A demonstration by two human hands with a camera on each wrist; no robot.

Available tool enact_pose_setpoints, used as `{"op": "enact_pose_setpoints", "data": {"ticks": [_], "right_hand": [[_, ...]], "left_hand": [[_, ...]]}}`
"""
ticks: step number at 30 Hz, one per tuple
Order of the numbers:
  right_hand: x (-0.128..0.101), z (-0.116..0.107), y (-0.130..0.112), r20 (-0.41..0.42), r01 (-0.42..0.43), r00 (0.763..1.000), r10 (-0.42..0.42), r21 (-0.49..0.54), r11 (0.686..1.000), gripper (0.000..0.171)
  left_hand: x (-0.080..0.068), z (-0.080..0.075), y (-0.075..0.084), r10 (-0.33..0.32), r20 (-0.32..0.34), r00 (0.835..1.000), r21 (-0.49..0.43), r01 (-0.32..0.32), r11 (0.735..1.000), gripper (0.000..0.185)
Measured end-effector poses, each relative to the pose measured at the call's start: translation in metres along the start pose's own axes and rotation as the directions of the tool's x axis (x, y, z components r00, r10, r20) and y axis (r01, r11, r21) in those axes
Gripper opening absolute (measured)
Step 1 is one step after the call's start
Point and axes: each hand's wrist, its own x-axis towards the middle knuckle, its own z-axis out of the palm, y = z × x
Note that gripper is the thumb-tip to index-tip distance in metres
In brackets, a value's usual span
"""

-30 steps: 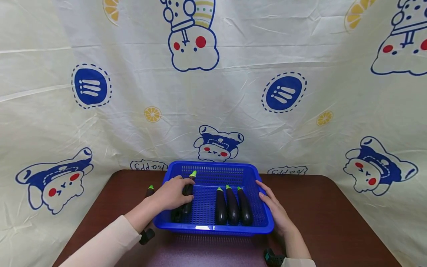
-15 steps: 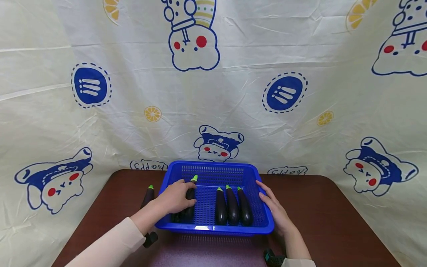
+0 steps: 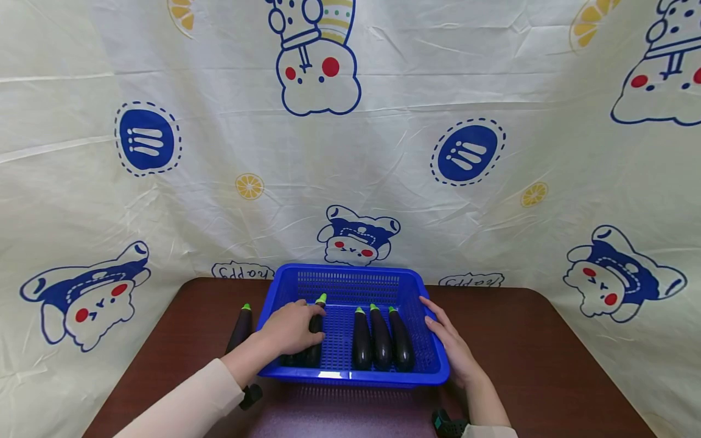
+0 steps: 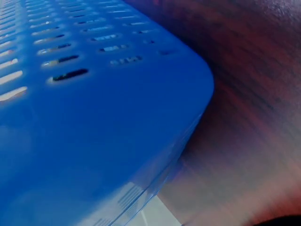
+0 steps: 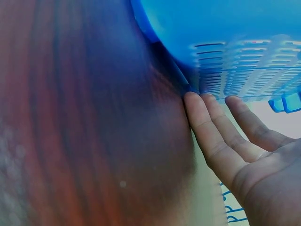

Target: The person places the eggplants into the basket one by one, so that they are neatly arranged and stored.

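In the head view my left hand (image 3: pixel 287 327) reaches over the left wall of a blue plastic basket (image 3: pixel 391 378). Its fingers and thumb grip an eggplant (image 3: pixel 314 354) with a green stem end. Partly hidden below that hand lies another dark eggplant (image 3: pixel 289 360). Three more, a left one (image 3: pixel 361 342), a middle one (image 3: pixel 381 337) and a right one (image 3: pixel 401 340), lie side by side in the basket's right half. My right hand (image 3: pixel 453 344) rests against the basket's right side; in the right wrist view its fingers (image 5: pixel 218 141) are extended, tips at the wall.
One eggplant (image 3: pixel 239 330) lies on the brown table (image 3: pixel 509 340) left of the basket, partly behind my left forearm. A printed cloth (image 3: pixel 383 152) hangs behind the table. Only the basket's outer wall (image 4: pixel 103 117) and table show in the left wrist view.
My left hand has shifted slightly right and toward me with the eggplant, whose green end now sits lower in view. The right hand and the basket stay about where they were.
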Motion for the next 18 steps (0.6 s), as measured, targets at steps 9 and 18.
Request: {"op": "enact_pose_setpoints", "data": {"ticks": [9, 18], "right_hand": [[0.0005, 0.0002, -0.0002, 0.003, 0.0, 1.0, 0.0, 0.001, 1.0, 0.056], [0.0001, 0.0012, -0.0013, -0.014, -0.013, 1.0, 0.013, 0.003, 1.0, 0.056]], "left_hand": [[0.0015, 0.0064, -0.0001, -0.018, 0.004, 1.0, 0.071, 0.017, 0.997, 0.044], [0.0021, 0.0092, 0.0014, -0.046, 0.02, 0.999, 0.109, 0.043, 0.993, 0.044]]}}
